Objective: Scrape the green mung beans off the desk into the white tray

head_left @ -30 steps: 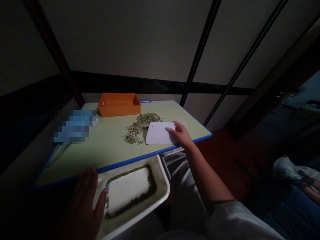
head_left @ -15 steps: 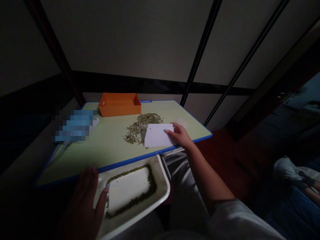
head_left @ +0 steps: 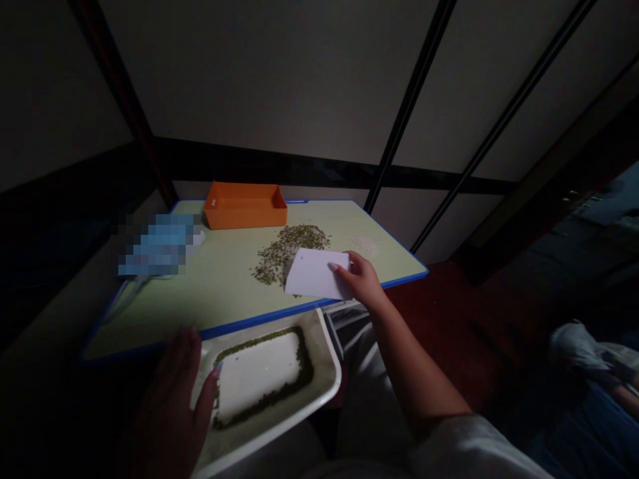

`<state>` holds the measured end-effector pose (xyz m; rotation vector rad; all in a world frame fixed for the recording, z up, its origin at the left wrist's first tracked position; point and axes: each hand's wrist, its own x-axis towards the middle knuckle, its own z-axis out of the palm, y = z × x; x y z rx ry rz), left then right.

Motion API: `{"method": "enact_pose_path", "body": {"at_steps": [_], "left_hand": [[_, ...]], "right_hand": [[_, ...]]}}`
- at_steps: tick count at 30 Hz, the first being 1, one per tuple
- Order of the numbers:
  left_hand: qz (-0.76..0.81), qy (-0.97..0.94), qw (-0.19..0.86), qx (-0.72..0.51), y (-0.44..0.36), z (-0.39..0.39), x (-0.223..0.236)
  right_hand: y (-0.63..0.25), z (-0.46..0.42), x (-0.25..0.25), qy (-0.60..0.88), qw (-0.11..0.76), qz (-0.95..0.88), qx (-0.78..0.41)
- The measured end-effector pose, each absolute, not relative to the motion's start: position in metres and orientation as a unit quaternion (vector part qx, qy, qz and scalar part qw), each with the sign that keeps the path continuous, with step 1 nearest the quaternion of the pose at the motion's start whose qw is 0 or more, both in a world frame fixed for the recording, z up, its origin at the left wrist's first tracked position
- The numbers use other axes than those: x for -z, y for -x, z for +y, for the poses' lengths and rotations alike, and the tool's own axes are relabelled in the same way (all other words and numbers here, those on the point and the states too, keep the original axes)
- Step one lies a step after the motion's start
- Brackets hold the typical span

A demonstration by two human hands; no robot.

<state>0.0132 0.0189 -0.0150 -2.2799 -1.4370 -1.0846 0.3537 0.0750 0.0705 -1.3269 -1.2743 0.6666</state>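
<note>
My right hand (head_left: 360,280) grips a white flat scraper card (head_left: 315,274) by its right edge, holding it over the near side of a pale green table (head_left: 210,293), just right of a scattered pile of small green grains (head_left: 285,247). My left hand (head_left: 172,399) holds the left rim of a white tray (head_left: 319,359) kept below the table's blue front edge. A ring of the same green grains lies around the tray's bottom.
An orange open box (head_left: 245,206) stands at the table's back edge. A blurred blue patch (head_left: 157,243) covers something at the table's left. A faint whitish smear (head_left: 366,244) marks the right corner. Dark floor and bedding lie to the right.
The scraper card has slid a little left and toward the table's front edge, its left end now lifted and tilted. My left hand and the tray have barely moved.
</note>
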Motion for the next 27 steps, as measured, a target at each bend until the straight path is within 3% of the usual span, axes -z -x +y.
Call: {"method": "enact_pose_path", "body": {"at_steps": [12, 23, 27], "left_hand": [[-0.503, 0.780, 0.111, 0.355, -0.013, 0.016, 0.012], [-0.500, 0.780, 0.123, 0.355, -0.016, 0.017, 0.010], [-0.506, 0.775, 0.126, 0.357, -0.017, 0.016, 0.010]], "right_hand": [[-0.309, 0.054, -0.061, 0.573, 0.589, -0.519, -0.236], [-0.283, 0.035, -0.065, 0.523, 0.595, -0.549, -0.266], [-0.299, 0.033, -0.073, 0.519, 0.638, -0.531, -0.204]]}}
